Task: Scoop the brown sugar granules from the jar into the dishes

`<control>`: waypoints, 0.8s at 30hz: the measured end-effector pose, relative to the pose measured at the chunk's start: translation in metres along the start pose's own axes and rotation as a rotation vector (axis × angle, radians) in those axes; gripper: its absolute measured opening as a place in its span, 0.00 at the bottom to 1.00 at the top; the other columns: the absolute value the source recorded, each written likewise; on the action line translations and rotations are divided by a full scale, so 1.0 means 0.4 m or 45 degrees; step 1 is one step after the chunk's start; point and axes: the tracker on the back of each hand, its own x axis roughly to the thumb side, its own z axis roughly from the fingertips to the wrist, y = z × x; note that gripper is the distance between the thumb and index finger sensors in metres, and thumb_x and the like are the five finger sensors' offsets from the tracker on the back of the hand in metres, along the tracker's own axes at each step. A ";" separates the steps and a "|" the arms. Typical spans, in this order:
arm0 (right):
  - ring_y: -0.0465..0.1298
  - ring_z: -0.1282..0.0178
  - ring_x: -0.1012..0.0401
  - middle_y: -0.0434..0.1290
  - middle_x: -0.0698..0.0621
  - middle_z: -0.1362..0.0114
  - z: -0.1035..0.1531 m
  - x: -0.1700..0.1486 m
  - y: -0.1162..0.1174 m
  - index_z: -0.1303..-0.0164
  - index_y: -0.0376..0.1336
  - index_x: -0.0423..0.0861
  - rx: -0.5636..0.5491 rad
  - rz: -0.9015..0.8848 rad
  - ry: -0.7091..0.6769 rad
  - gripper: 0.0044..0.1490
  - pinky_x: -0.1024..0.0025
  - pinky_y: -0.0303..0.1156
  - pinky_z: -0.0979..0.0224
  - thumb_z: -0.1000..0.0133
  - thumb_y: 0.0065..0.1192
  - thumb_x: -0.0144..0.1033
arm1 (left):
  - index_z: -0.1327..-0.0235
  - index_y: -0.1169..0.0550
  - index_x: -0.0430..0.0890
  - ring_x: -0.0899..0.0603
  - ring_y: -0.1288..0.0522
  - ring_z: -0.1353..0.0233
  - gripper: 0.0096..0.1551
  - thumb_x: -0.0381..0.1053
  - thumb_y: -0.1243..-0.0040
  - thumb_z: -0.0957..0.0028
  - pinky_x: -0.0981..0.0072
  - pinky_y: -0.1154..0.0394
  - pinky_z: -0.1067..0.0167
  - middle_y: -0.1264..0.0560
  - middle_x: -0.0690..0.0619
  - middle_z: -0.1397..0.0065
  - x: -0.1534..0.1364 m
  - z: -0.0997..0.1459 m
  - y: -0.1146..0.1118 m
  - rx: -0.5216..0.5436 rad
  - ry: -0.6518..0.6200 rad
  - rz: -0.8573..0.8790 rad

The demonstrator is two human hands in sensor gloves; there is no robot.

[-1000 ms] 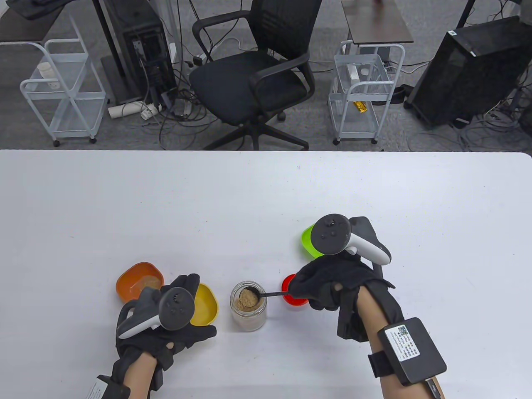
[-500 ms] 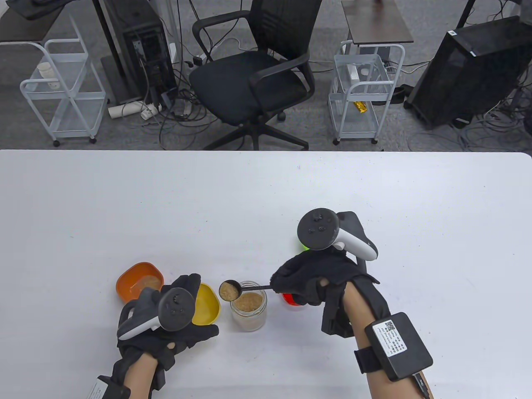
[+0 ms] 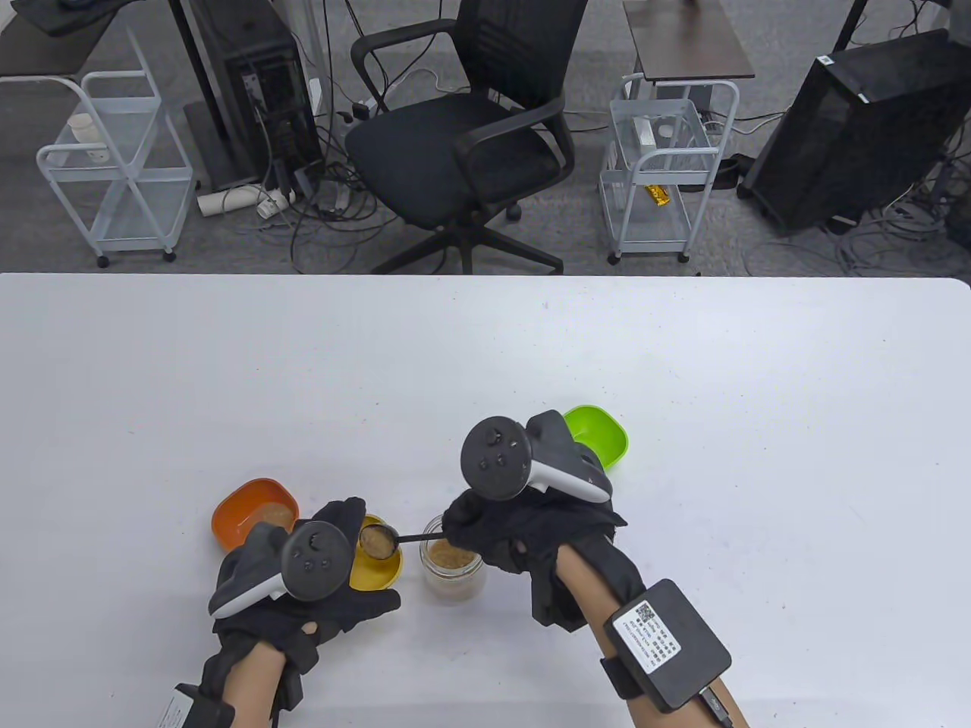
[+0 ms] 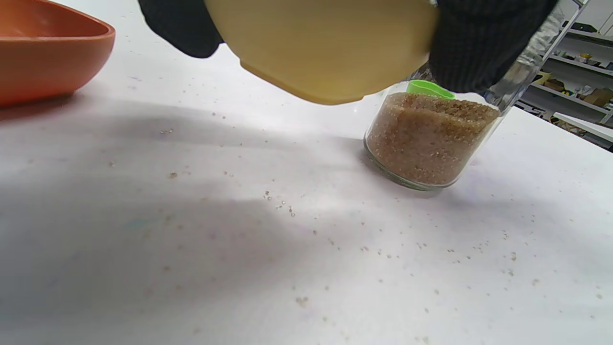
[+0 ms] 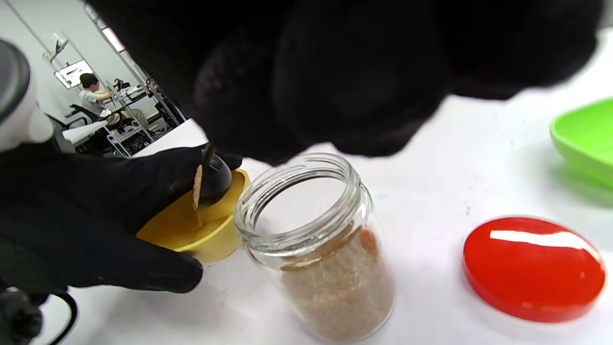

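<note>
An open glass jar half full of brown sugar stands near the table's front; it also shows in the left wrist view and the right wrist view. My left hand holds a yellow dish, lifted a little off the table in the left wrist view. My right hand grips a black spoon loaded with sugar, tipped over the yellow dish; sugar pours from the spoon.
An orange dish with sugar sits at the left. A green dish sits behind my right hand. The red jar lid lies right of the jar. Loose granules dot the table.
My right hand lifted the loaded spoon out of the jar and carried it left over the yellow dish, uncovering the green dish and hiding the red lid. The left hand barely moved.
</note>
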 end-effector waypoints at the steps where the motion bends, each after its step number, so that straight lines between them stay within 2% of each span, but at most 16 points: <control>1: 0.85 0.75 0.60 0.87 0.60 0.67 0.005 0.016 0.004 0.40 0.75 0.53 -0.034 0.070 -0.009 0.24 0.61 0.84 0.59 0.43 0.69 0.48 | 0.13 0.56 0.30 0.24 0.42 0.19 0.74 0.76 0.36 0.44 0.40 0.33 0.22 0.52 0.27 0.12 -0.001 0.000 0.000 0.000 0.000 0.002; 9: 0.86 0.73 0.60 0.87 0.60 0.66 0.049 0.117 0.049 0.41 0.75 0.55 -0.301 0.529 -0.129 0.24 0.61 0.84 0.57 0.45 0.69 0.49 | 0.13 0.57 0.30 0.24 0.42 0.18 0.74 0.76 0.36 0.44 0.39 0.33 0.22 0.52 0.27 0.12 -0.012 0.003 0.004 0.004 0.008 0.030; 15: 0.86 0.71 0.59 0.87 0.60 0.65 0.085 0.143 0.080 0.41 0.75 0.56 -0.527 0.793 -0.256 0.23 0.60 0.84 0.54 0.46 0.69 0.50 | 0.13 0.57 0.31 0.24 0.42 0.18 0.74 0.76 0.36 0.45 0.40 0.33 0.22 0.52 0.28 0.12 -0.023 0.004 0.006 0.005 0.011 0.058; 22: 0.86 0.70 0.59 0.87 0.60 0.64 0.111 0.120 0.113 0.42 0.75 0.57 -0.714 0.899 -0.369 0.23 0.60 0.84 0.53 0.46 0.70 0.50 | 0.13 0.57 0.31 0.23 0.42 0.18 0.74 0.76 0.36 0.44 0.40 0.33 0.21 0.52 0.27 0.12 -0.037 0.001 0.006 0.000 0.018 0.108; 24: 0.86 0.69 0.59 0.87 0.60 0.63 0.111 0.114 0.113 0.41 0.74 0.57 -0.711 0.887 -0.358 0.23 0.60 0.84 0.52 0.46 0.70 0.50 | 0.13 0.57 0.30 0.24 0.42 0.18 0.74 0.76 0.36 0.44 0.40 0.33 0.21 0.52 0.28 0.12 -0.039 0.001 0.006 -0.001 0.020 0.116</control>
